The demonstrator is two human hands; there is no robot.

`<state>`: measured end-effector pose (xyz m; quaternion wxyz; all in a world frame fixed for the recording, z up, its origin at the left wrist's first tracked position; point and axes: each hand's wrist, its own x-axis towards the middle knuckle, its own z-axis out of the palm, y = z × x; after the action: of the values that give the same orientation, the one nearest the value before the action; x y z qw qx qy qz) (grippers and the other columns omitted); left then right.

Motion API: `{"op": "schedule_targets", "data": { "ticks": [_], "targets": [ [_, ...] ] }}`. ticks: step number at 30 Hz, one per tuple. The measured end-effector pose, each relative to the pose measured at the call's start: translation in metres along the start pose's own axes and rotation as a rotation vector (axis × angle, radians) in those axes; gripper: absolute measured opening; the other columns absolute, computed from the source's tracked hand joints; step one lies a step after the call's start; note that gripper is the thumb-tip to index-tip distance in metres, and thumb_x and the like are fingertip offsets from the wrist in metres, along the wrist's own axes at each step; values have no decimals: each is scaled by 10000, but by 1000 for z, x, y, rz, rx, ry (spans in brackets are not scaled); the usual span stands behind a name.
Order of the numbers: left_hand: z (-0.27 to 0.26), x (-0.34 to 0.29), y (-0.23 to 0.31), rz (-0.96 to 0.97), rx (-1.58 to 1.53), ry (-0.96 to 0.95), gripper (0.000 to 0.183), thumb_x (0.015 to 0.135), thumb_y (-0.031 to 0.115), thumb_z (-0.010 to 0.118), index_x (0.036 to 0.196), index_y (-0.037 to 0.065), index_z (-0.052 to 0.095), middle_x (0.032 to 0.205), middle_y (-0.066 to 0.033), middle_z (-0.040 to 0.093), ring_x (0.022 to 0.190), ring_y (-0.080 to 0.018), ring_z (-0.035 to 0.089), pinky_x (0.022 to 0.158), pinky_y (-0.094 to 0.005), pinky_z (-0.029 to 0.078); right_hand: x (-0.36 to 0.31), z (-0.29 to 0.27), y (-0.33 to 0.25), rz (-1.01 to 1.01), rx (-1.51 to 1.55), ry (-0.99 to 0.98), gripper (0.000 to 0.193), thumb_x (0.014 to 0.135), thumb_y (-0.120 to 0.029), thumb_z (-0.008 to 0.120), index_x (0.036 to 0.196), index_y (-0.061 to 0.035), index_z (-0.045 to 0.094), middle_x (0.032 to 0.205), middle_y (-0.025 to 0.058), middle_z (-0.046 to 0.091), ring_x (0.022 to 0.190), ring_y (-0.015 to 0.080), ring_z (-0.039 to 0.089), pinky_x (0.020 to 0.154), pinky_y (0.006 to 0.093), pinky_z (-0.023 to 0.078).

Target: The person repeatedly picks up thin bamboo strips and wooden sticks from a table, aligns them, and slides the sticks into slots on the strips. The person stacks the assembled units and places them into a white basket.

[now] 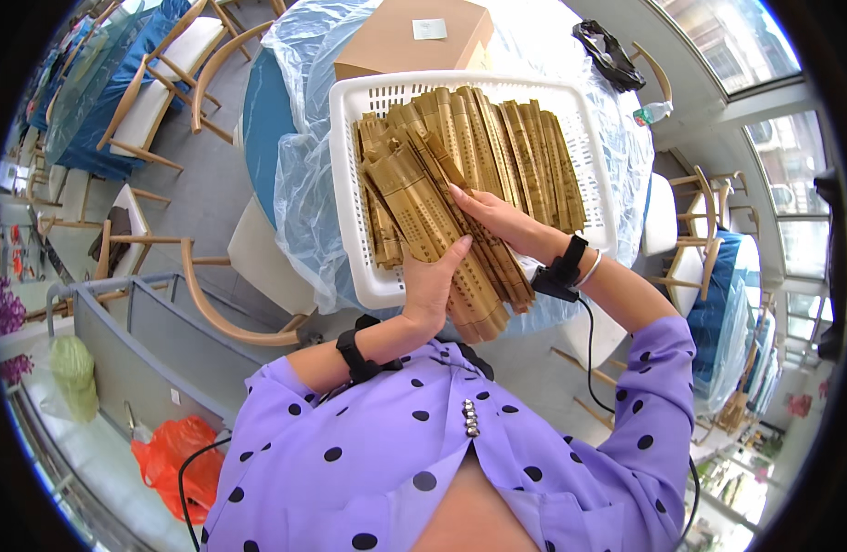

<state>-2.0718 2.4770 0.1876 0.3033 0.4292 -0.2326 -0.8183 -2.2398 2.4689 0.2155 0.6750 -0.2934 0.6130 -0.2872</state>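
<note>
A bundle of long gold-brown strips (419, 204), printed with rows of dark characters, lies slantwise over the near left part of a white plastic basket (342, 175). My left hand (430, 287) grips the bundle's near left side, thumb on top. On the bundle's right side is my right hand (502, 224), its thumb laid along the strips and its other fingers mostly hidden. The bundle's near end sticks out past the basket rim toward my chest. More strips of the same kind (525, 156) fill the basket in rows behind and beside my hands.
A cardboard box (414, 37) stands behind the basket on a round table under clear plastic sheeting (304, 212). At the far right sits a black plastic bag (607, 55) near a bottle (652, 113). Wooden-armed chairs (198, 294) surround the table. A red bag (177, 465) is lower left.
</note>
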Motion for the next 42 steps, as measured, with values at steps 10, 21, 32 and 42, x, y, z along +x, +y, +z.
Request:
{"op": "schedule_targets", "data": {
  "ticks": [10, 21, 32, 42],
  "targets": [
    [112, 68, -60, 202, -393, 305, 700, 895, 313, 770, 1387, -32, 409, 1306, -120, 551, 1145, -184, 543, 989, -300, 455, 99, -94, -94, 177, -927, -569, 837, 913, -683, 546, 1432, -30, 483, 1313, 151, 604, 1228, 234, 561, 1039, 337, 442],
    [146, 141, -73, 198, -566, 494, 912, 950, 655, 504, 1459, -88, 357, 1475, -181, 426, 1333, -241, 435, 1128, -342, 322, 189, 28, -127, 312, -1926, -1185, 945, 706, -704, 761, 1361, -49, 571, 1244, 169, 666, 1109, 301, 656, 939, 385, 532],
    [99, 178, -68, 181, -819, 393, 479, 954, 508, 584, 1210, 105, 554, 1142, -22, 619, 1103, -155, 585, 982, -356, 466, 199, 86, -65, -428, -2191, -1171, 534, 538, -430, 932, 930, -91, 800, 877, 80, 746, 873, 307, 678, 828, 477, 506],
    [93, 141, -52, -73, -788, 275, 345, 1019, 295, 534, 1238, 28, 534, 1224, -101, 633, 1114, -238, 627, 1012, -380, 486, 146, 77, -61, -615, -2351, -816, 379, 800, -370, 787, 1138, -203, 751, 1230, 49, 668, 1184, 282, 528, 922, 499, 384]
  ]
}}
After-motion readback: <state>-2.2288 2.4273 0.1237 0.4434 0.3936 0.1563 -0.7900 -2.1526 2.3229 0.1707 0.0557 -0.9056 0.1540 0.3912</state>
